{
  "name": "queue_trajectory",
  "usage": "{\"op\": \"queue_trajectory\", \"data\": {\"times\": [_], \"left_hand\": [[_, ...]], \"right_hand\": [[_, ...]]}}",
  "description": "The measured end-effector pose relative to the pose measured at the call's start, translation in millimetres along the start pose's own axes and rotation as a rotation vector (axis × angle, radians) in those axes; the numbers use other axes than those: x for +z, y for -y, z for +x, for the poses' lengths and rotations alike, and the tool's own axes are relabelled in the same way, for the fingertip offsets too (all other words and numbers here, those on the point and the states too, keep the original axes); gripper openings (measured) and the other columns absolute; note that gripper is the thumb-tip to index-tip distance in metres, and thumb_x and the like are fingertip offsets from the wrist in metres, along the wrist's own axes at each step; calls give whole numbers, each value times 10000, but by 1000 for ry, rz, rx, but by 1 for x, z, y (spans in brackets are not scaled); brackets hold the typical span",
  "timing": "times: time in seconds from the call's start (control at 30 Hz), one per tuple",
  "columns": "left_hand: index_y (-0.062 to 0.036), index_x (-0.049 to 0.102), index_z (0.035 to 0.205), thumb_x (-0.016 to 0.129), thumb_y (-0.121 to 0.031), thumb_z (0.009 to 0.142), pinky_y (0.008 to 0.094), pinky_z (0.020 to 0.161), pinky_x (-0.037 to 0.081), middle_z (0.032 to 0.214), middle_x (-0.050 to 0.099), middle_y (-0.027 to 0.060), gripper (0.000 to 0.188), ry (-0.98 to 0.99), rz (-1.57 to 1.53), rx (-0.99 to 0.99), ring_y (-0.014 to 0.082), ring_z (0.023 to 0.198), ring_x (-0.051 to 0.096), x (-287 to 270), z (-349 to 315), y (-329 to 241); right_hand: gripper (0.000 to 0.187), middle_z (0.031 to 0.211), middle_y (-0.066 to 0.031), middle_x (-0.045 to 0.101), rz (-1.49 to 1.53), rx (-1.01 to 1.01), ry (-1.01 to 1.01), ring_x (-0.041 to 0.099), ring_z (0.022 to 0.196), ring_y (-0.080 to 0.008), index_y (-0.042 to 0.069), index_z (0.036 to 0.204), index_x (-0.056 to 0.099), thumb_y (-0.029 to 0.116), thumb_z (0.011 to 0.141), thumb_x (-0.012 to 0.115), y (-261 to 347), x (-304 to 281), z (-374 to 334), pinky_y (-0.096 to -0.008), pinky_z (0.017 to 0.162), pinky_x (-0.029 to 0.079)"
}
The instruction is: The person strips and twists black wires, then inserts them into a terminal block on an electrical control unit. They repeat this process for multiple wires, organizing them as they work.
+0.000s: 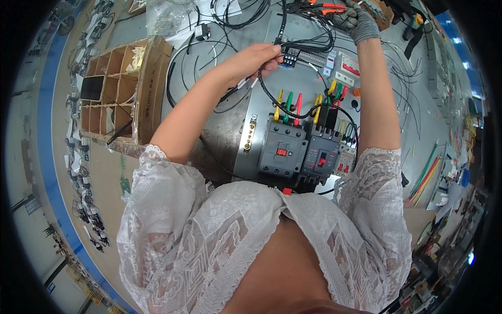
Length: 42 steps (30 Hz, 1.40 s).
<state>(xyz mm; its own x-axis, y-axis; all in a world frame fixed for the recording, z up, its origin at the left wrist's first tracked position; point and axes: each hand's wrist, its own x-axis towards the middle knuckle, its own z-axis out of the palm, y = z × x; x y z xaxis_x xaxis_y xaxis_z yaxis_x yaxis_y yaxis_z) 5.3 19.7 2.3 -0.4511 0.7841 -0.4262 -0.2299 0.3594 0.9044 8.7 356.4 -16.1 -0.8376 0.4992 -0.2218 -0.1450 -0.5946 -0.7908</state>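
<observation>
My left hand (pixel 253 60) is bare and closed on a bundle of thin black wires (pixel 269 94) at the upper left corner of a metal mounting plate (pixel 251 112). Beyond it, my right hand (pixel 360 25) wears a grey glove and grips orange-handled pliers (pixel 333 8), whose jaws are hard to make out among the wires. Between the hands, more black wires loop over a terminal block row (pixel 314 56). Nearer me on the plate sit a grey contactor (pixel 282 149) and a circuit breaker (pixel 318 154), with yellow, green and red wires rising from them.
A divided cardboard box (pixel 151 89) stands to the left. Loose black cables (pixel 230 13) lie at the back. Colored wires (pixel 426 175) lie at the right, and a small breaker (pixel 348 67) sits near my right forearm. A brass terminal bar (pixel 249 136) is at the plate's left edge.
</observation>
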Motion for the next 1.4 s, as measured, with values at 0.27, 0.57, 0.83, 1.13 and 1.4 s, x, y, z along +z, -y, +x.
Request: {"op": "queue_trajectory", "data": {"times": [0.27, 0.57, 0.83, 1.13, 1.4], "left_hand": [[-135, 425, 791, 388, -345, 975, 214, 468, 247, 644, 333, -71, 282, 82, -82, 62, 59, 550, 310, 1, 1, 5], [-142, 417, 798, 373, -347, 981, 205, 453, 226, 641, 328, -78, 279, 102, -75, 45, 45, 537, 295, -1, -2, 5], [-99, 509, 929, 399, -363, 980, 190, 502, 282, 687, 416, -57, 290, 109, -139, 68, 51, 594, 363, -4, -1, 7], [-15, 564, 1045, 418, -277, 977, 240, 615, 424, 775, 555, 10, 307, 80, -284, 31, 78, 686, 514, -10, 10, 4], [-59, 530, 926, 468, -246, 939, 216, 452, 299, 676, 466, -30, 198, -164, 29, 51, 52, 519, 366, 11, 6, -7]], "right_hand": [[137, 479, 47, 328, -71, 36, -157, 271, 338, -99, 138, 868, 489, 173, 920, 367, 9, 23, 4, -282, 331, 265], [134, 527, 35, 340, 17, 81, -101, 292, 376, -111, 129, 897, 481, 244, 922, 416, 5, -37, 71, -299, 343, 253], [192, 708, -16, 468, 79, -50, 171, 381, 512, -88, 44, 1045, 514, 203, 957, 451, 30, -78, 82, -248, 456, 334], [196, 990, -135, 630, 18, -167, 283, 541, 720, -146, 27, 1066, 573, 130, 899, 576, 55, -70, -66, -249, 606, 460], [255, 1150, -194, 597, -105, -163, -53, 639, 947, -245, -33, 1136, 541, 68, 902, 538, 37, -44, -90, -276, 739, 574]]}}
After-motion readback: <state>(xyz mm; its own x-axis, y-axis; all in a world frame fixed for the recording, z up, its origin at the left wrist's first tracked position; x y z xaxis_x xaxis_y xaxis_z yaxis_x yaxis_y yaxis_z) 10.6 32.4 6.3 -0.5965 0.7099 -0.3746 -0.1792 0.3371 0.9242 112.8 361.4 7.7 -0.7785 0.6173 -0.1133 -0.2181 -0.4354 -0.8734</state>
